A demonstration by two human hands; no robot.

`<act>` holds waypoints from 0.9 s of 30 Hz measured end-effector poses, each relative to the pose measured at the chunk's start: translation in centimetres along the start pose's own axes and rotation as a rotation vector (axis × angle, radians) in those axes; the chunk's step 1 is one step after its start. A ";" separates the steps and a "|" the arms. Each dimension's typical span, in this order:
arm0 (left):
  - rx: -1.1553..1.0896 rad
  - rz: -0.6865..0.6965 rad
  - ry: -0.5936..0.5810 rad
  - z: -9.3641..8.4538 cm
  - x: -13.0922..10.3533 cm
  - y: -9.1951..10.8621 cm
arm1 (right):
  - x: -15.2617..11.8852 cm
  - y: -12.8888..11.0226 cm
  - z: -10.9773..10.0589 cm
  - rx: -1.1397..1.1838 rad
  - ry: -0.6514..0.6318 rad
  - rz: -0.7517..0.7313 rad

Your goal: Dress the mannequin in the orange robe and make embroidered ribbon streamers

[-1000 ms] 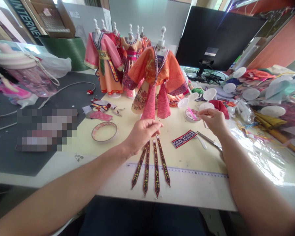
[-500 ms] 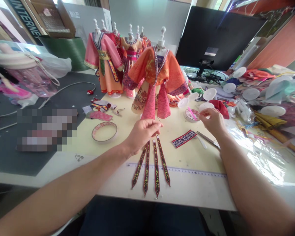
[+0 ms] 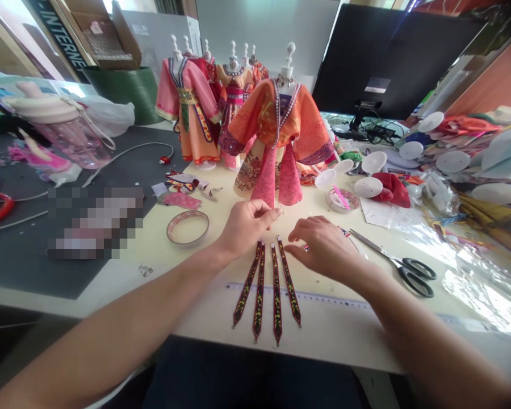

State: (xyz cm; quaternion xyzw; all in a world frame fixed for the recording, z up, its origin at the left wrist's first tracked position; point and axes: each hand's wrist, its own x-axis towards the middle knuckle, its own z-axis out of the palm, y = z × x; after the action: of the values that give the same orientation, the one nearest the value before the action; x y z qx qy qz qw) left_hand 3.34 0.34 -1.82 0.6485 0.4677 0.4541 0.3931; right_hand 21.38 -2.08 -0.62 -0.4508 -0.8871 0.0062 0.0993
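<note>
My left hand (image 3: 250, 227) is pinched closed just above the upper ends of several narrow embroidered strips (image 3: 276, 295). Whatever sits between its fingertips is too small to make out. To the right, my right hand (image 3: 326, 247) hovers over the table, thumb and forefinger apart with nothing visible in them. It covers most of a navy and white patterned ribbon piece (image 3: 343, 231). The dark strips, with yellow-green motifs and pale upper tips, fan out across a clear ruler (image 3: 319, 297). Behind my hands stands a doll stand in an orange robe (image 3: 281, 119) with pink hanging panels.
Black-handled scissors (image 3: 413, 272) lie at right, below a small round dish (image 3: 343, 199) with a pink stick. A tape roll (image 3: 188, 228) and fabric scraps (image 3: 181, 199) are at left. More dressed doll stands (image 3: 189, 113), a monitor (image 3: 396, 62) and white discs (image 3: 368, 186) stand behind.
My right hand has moved left from the small round dish to beside the strips, now covering the patterned ribbon and exposing the scissors. My left hand keeps its pinch; the view has shifted slightly.
</note>
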 end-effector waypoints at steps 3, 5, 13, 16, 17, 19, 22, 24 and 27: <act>-0.004 0.017 0.002 0.0 0.0 0.0 | 0.0 -1.5 0.9 -0.100 -0.026 0.019; -0.012 0.020 -0.003 0.1 -0.1 0.0 | 0.0 -1.8 1.3 -0.131 -0.023 0.032; 0.029 0.016 -0.045 0.1 -0.2 0.2 | 0.3 -1.4 1.7 -0.067 0.014 0.082; 0.089 -0.002 -0.065 0.0 -0.2 0.3 | 0.3 -1.2 0.9 0.004 0.120 0.125; 0.113 -0.013 -0.083 0.0 -0.2 0.3 | 0.2 -1.1 0.6 0.013 0.161 0.123; 0.137 -0.052 -0.138 -0.1 -0.3 0.3 | 0.2 -1.2 0.1 0.007 0.243 0.095; 0.069 -0.135 -0.213 -0.1 -0.4 0.3 | 0.1 -1.4 -0.3 -0.051 0.349 0.032; -0.028 -0.183 -0.251 -0.1 -0.5 0.3 | 0.0 -1.5 -0.3 -0.095 0.395 0.001; -0.186 -0.246 -0.293 0.0 -0.5 0.5 | -0.1 -1.7 -0.2 -0.141 0.415 -0.037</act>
State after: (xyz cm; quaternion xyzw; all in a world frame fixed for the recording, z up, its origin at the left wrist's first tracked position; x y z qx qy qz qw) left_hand 3.37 -0.26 -1.48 0.6067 0.4373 0.3446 0.5674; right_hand 20.10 -3.14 -0.23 -0.4320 -0.8539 -0.1506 0.2482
